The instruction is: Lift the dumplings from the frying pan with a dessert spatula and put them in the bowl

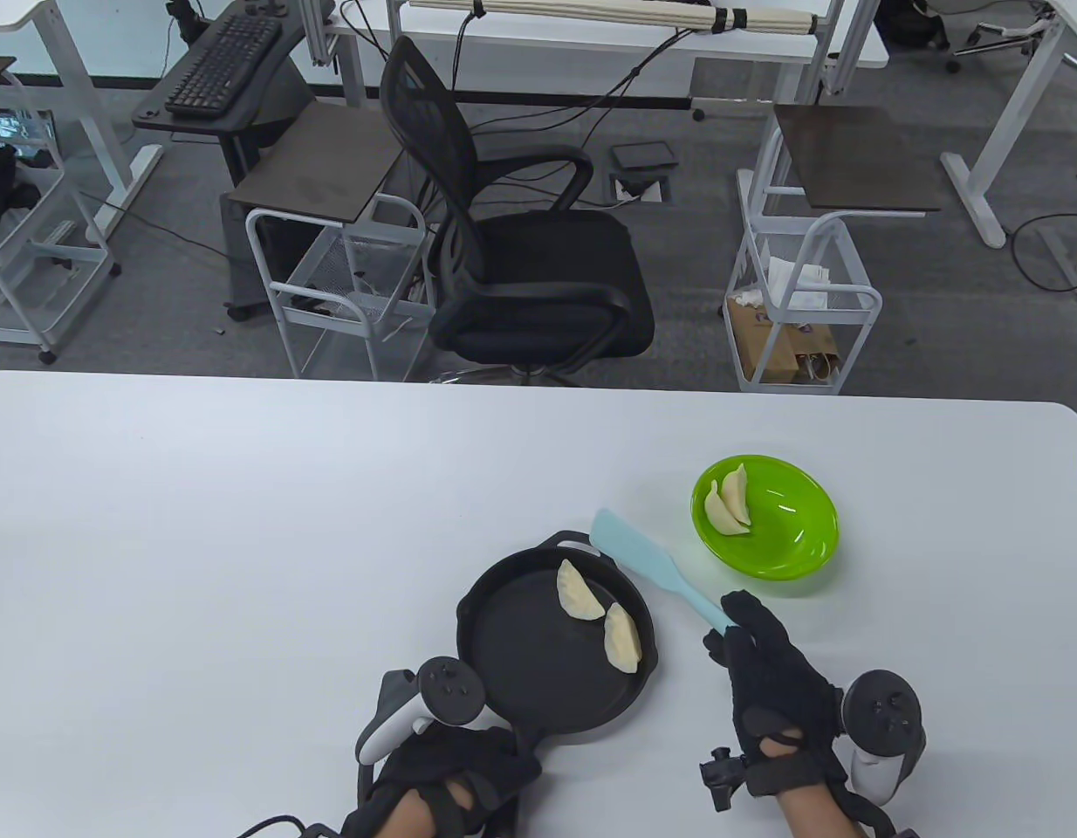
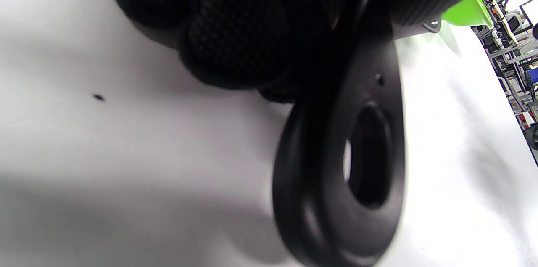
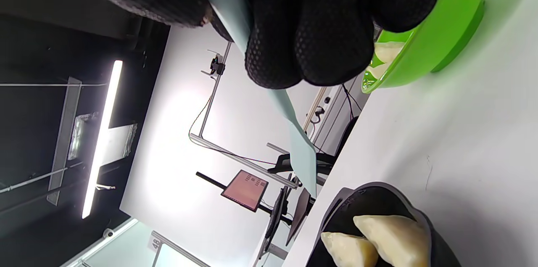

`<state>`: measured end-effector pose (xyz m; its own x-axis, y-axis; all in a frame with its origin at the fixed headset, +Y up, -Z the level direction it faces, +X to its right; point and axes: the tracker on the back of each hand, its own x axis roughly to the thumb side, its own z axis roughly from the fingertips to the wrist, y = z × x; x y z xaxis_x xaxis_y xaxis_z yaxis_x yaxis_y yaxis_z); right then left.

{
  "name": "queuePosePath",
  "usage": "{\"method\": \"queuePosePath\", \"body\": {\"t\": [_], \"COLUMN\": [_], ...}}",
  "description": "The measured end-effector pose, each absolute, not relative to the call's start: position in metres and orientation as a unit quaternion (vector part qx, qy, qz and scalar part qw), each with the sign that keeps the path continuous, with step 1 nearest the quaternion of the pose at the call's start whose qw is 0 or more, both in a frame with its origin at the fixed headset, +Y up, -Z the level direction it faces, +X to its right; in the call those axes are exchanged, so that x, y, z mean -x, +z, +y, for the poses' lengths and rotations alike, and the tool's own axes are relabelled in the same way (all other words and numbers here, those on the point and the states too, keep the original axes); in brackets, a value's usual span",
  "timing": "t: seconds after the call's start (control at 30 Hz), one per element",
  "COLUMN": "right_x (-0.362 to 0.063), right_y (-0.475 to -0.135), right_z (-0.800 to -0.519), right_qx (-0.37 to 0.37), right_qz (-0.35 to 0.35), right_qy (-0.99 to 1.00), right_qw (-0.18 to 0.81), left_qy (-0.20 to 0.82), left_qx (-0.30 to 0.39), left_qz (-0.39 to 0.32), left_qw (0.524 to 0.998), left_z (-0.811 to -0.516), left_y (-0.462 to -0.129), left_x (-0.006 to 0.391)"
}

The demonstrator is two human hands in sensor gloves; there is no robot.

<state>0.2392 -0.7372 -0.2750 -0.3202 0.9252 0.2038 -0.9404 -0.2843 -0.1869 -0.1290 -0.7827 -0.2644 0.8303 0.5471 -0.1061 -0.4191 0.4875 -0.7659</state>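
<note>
A black frying pan sits at the table's front middle with two pale dumplings on its right side. My left hand grips the pan's handle at the near edge. My right hand holds the handle of a light-blue spatula. Its blade hangs above the pan's far right rim and carries nothing. A green bowl stands to the right of the pan with two dumplings on its left side. In the right wrist view the spatula, bowl and pan dumplings show.
The white table stretches wide to the left and behind the pan. Beyond its far edge stand a black office chair and white wire carts.
</note>
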Motion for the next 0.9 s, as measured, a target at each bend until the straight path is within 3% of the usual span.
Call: {"method": "queuePosePath", "body": {"t": [0.7,0.9], "right_x": [-0.226,-0.223], "right_y": [-0.271,-0.273], "right_z": [-0.721,-0.724], "right_qx": [-0.092,-0.104], "right_qz": [-0.157,-0.142], "right_qy": [0.881,0.878], "right_qw": [0.436,0.446], "left_qy": [0.281,0.28], "left_qx": [0.421,0.421], "left_qz": [-0.076,-0.075], "left_qw": [0.859,0.859], "left_z": [-0.783,-0.783], "left_y": [-0.264,-0.264], "left_x": [0.129,0.129]}}
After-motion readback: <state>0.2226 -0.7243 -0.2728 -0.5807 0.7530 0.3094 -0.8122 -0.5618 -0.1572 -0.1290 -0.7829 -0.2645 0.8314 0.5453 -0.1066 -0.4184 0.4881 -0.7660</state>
